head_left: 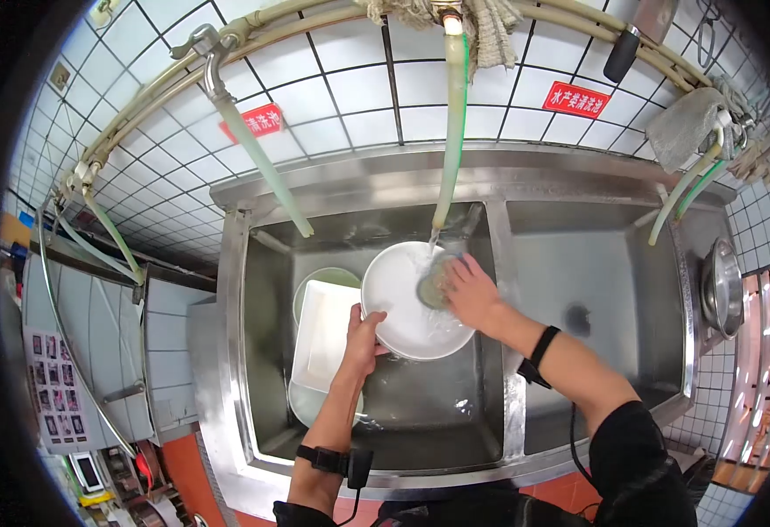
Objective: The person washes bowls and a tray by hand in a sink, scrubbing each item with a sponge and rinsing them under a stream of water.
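Note:
A round white plate is tilted over the left basin, under water running from a pale hose. My left hand grips its lower left rim, the thumb on the inner face. My right hand presses a greenish scrubbing pad against the right part of the plate, its fingers closed over the pad. Beside the plate, a white rectangular dish rests in the basin, on top of round pale dishes that are partly hidden.
The steel divider separates the left basin from the right basin. Another hose hangs over the left basin's back corner. A metal bowl stands at the right edge. A cleaver hangs on the wall pipes.

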Demonstrator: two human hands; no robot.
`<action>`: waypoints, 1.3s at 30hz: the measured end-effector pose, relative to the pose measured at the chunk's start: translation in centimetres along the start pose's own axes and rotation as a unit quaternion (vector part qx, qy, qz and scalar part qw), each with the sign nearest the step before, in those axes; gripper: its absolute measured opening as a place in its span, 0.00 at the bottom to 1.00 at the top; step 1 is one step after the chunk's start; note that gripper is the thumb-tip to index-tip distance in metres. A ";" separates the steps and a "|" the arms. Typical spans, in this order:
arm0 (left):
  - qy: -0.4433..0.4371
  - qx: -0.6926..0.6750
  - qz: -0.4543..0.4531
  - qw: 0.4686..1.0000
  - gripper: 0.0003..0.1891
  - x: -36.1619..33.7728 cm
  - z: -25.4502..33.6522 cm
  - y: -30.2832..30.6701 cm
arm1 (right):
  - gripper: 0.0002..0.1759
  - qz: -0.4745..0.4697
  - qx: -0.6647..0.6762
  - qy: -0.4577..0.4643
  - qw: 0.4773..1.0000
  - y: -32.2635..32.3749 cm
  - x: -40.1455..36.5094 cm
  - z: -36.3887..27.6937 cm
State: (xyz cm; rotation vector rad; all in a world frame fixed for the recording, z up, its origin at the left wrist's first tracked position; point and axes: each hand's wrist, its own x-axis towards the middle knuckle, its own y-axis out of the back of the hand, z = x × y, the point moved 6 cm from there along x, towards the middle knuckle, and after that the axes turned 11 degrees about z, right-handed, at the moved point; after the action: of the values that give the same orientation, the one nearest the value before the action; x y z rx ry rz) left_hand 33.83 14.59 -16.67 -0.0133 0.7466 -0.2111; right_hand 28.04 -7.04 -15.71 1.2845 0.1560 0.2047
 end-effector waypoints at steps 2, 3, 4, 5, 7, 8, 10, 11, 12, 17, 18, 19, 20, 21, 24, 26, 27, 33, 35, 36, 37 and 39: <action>-0.001 -0.010 0.005 1.000 0.28 0.1 0.1 -0.2 | 0.26 -0.094 0.048 0.005 0.994 3.0 -1.9 -0.9; 0.000 -0.014 0.009 1.000 0.28 0.1 0.1 -0.3 | 0.26 -0.188 0.098 0.005 0.977 3.6 -3.1 -1.5; 0.001 -0.014 0.006 1.000 0.28 0.0 0.1 -0.7 | 0.26 -0.190 0.097 0.003 0.977 4.1 -3.3 -1.8; 0.008 -0.017 0.022 1.000 0.28 -0.2 0.0 -0.9 | 0.27 -0.238 0.260 -0.029 0.936 4.2 -3.5 -3.0; 0.015 -0.016 0.042 0.999 0.27 -0.4 -0.3 -0.4 | 0.29 -0.277 0.418 -0.058 0.863 4.1 -3.4 -5.9; 0.022 -0.028 0.045 0.998 0.26 -0.3 -0.6 -0.5 | 0.32 -0.214 0.546 -0.066 0.808 4.5 -2.9 -7.5; 0.029 -0.037 0.044 0.998 0.25 0.5 -1.9 -0.4 | 0.34 -0.143 0.660 -0.076 0.733 4.3 -1.3 -8.9; 0.011 -0.048 0.025 0.999 0.25 1.6 -2.8 0.0 | 0.37 -0.112 0.591 -0.044 0.798 4.0 0.2 -9.4; -0.008 -0.058 0.006 0.998 0.25 2.2 -3.1 0.5 | 0.40 -0.079 0.515 -0.012 0.853 4.1 1.5 -9.7; 0.020 -0.036 -0.019 0.999 0.28 -0.4 -0.9 0.0 | 0.44 -0.113 0.491 -0.087 0.859 2.5 5.1 -6.0; 0.012 -0.016 -0.007 1.000 0.29 -0.9 -0.2 -0.1 | 0.45 -0.125 0.440 -0.110 0.882 1.7 5.3 -4.9; 0.012 -0.017 -0.007 1.000 0.29 -1.0 0.1 -0.3 | 0.45 -0.125 0.440 -0.109 0.883 2.6 5.0 -3.9; 0.003 -0.004 0.004 1.000 0.30 -1.2 0.4 -0.4 | 0.47 -0.189 0.411 -0.135 0.881 2.7 3.7 -2.9; -0.007 0.006 0.015 1.000 0.30 -1.2 0.6 -0.5 | 0.49 -0.251 0.378 -0.161 0.876 2.8 2.4 -1.9; -0.016 0.024 0.039 0.999 0.32 -0.7 0.9 -1.1 | 0.53 -0.299 0.423 -0.110 0.848 3.2 -1.8 -3.8; -0.003 0.011 0.046 0.999 0.32 -0.6 0.9 -1.5 | 0.48 -0.212 0.416 -0.081 0.881 5.3 -3.3 -5.6; 0.010 0.004 0.053 0.999 0.33 -0.4 0.9 -1.7 | 0.42 -0.121 0.409 -0.053 0.903 6.7 -3.5 -6.2; 0.004 0.097 -0.002 0.995 0.38 0.5 4.1 -3.6 | 0.19 0.140 0.426 -0.167 0.878 8.1 -2.7 -6.0; 0.022 0.194 -0.020 0.980 0.44 1.6 5.5 -4.1 | 0.19 0.161 0.448 -0.192 0.858 8.6 -2.2 -5.6; 0.033 0.243 -0.035 0.969 0.47 2.4 6.0 -4.2 | 0.18 0.142 0.473 -0.227 0.839 8.2 -1.7 -5.2; 0.031 0.243 -0.034 0.969 0.47 3.4 6.5 -4.4 | 0.18 0.123 0.496 -0.263 0.818 7.9 -1.3 -4.6; 0.023 0.337 -0.054 0.940 0.53 4.0 7.0 -5.2 | 0.19 0.117 0.522 -0.306 0.788 7.5 -0.9 -3.5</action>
State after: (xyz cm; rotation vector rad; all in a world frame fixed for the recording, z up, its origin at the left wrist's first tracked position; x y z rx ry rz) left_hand 40.47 8.32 -13.78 0.6069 0.6904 -0.5661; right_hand 25.87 -2.01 -9.49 2.4181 -0.5388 -0.1395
